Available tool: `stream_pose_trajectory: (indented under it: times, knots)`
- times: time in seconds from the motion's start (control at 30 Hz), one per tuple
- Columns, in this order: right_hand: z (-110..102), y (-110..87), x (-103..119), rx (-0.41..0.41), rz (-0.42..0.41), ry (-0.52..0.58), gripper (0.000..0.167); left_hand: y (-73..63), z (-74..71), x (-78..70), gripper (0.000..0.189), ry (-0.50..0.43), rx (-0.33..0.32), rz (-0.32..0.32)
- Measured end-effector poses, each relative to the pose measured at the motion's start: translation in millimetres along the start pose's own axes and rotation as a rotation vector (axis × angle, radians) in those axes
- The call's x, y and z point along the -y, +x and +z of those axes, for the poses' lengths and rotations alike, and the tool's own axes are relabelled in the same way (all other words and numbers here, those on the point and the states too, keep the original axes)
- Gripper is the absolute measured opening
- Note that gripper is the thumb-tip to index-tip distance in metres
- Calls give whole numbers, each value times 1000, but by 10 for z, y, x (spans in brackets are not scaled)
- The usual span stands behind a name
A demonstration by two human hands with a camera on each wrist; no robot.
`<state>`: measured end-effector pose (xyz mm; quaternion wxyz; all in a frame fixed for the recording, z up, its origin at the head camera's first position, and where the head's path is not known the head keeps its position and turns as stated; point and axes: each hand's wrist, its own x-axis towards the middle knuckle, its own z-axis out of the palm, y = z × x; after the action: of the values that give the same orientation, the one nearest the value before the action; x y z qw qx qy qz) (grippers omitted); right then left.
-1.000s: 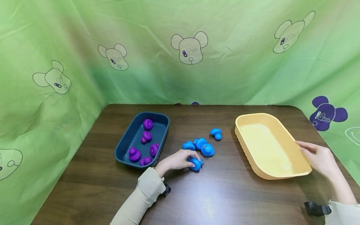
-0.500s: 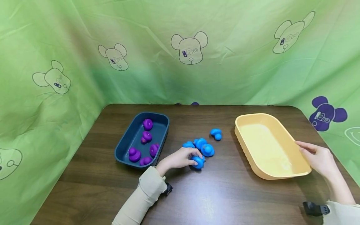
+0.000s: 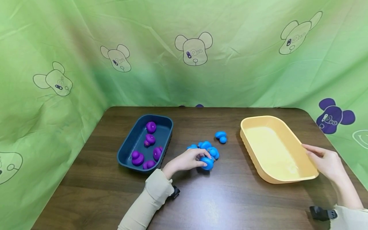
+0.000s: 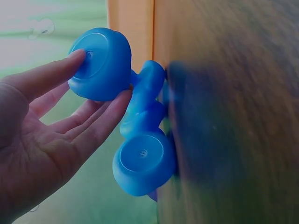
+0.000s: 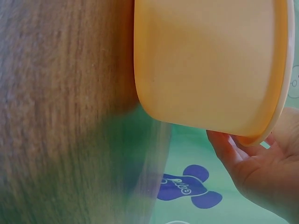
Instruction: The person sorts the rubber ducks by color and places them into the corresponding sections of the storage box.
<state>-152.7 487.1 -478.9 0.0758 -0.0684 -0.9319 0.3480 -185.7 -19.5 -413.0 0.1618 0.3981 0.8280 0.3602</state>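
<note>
My left hand [image 3: 187, 160] pinches a blue rubber duck [image 3: 207, 164] between thumb and fingers. In the left wrist view that duck [image 4: 107, 65] is raised off the table, its flat round base turned towards the thumb. Right behind it lie several more blue ducks [image 3: 213, 153] in a cluster, partly hidden by the hand. Apart from these, a single blue duck [image 3: 221, 136] lies nearer the yellow bin [image 3: 273, 153]. My right hand [image 3: 327, 161] holds the bin by its right rim; in the right wrist view its fingers [image 5: 226, 149] reach along the outer wall.
A dark blue bin [image 3: 126, 143] with several purple ducks [image 3: 138, 158] in it stands on the left of the brown wooden table [image 3: 86, 198]. Green printed cloth [image 3: 155, 76] hangs behind and beside the table.
The left hand has moved a little to the right and upward, carrying the blue duck with it. The right hand and both bins stay where they were.
</note>
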Motion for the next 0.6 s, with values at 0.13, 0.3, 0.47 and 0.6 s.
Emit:
stream_pose_trajectory:
  times: [0.13, 0.3, 0.47, 0.6]
  knots:
    - [0, -2, 5, 5, 4, 10, 43, 41, -3, -38, 21, -18, -16, 14]
    - [-9, -12, 43, 12, 8, 17, 42, 93, -11, -110, 22, -36, -42, 29]
    - [-23, -45, 173, 12, 8, 30, 40, 165, -6, -191, 25, 4, -81, 36]
    - [-21, -70, 234, 6, 16, 36, 37, 249, 24, -254, 26, -15, -94, 55]
